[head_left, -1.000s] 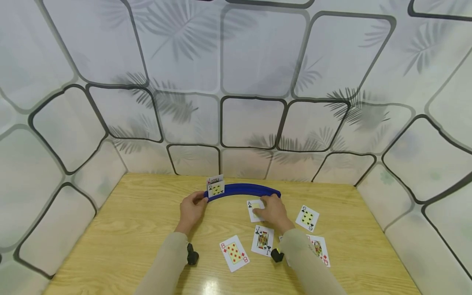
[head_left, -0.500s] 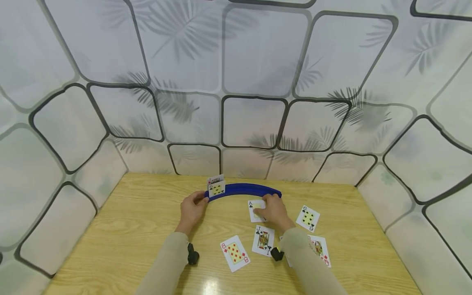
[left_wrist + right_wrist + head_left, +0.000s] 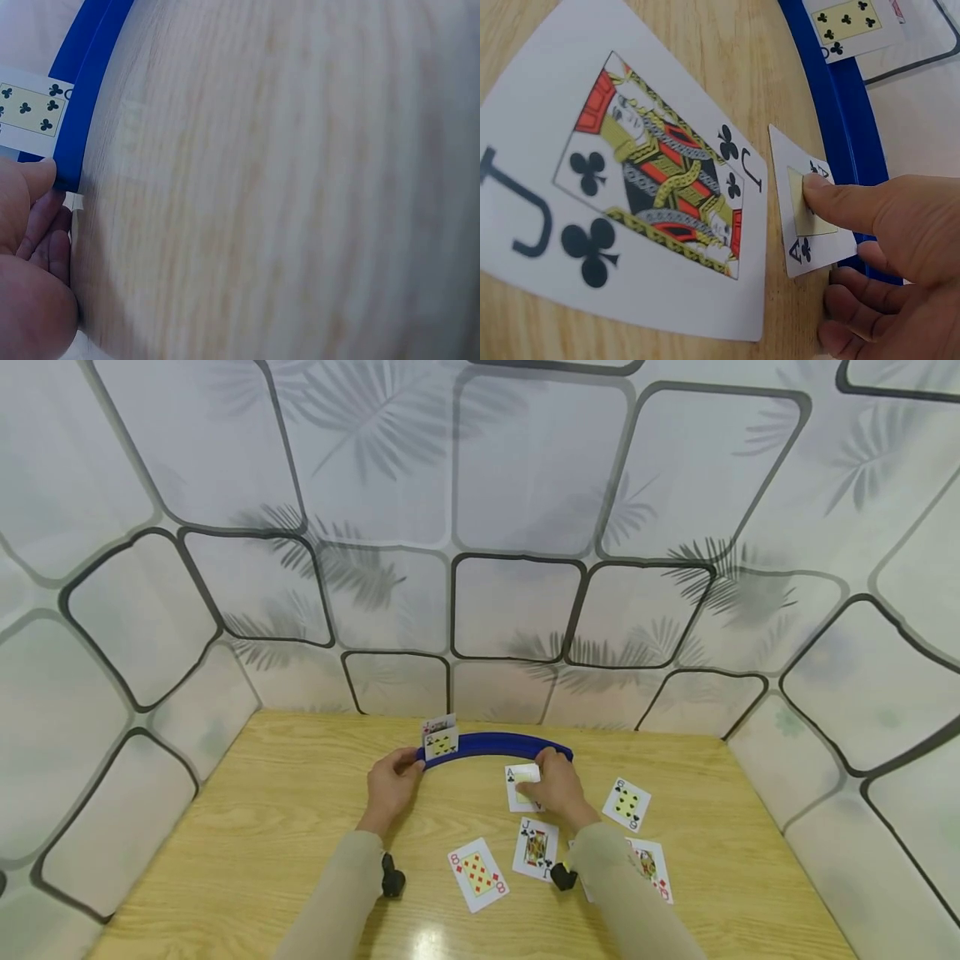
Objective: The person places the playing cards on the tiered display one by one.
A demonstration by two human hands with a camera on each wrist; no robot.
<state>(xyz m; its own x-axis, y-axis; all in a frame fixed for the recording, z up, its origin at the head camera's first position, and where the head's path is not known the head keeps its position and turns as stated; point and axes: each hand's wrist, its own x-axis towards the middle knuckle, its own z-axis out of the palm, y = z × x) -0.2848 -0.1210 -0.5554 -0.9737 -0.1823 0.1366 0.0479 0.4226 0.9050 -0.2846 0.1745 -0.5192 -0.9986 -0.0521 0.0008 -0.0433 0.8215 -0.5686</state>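
A curved blue card holder [image 3: 495,745] lies at the back of the table. My left hand [image 3: 392,787] grips its left end, thumb in front and fingers behind. Near that end a club card [image 3: 441,745] stands in the holder, with a red-marked face card [image 3: 435,727] partly behind it. Close to the holder's right end, my right hand [image 3: 558,789] pinches an ace of clubs [image 3: 799,217]. The thumb presses on the ace's face; the other fingers are at its far edge, partly hidden. A jack of clubs [image 3: 664,180] lies face up just nearer.
An eight of diamonds [image 3: 478,874] lies in front. To the right are a black six [image 3: 627,804] and a red-suited face card [image 3: 651,870]. Another card is mostly covered by the right sleeve [image 3: 622,877]. A patterned cloth wall [image 3: 510,610] rises directly behind the table [image 3: 262,843].
My right fingers have shifted slightly away, toward the holder, and the ace has moved a little with them. The left hand keeps its grip on the holder's end.
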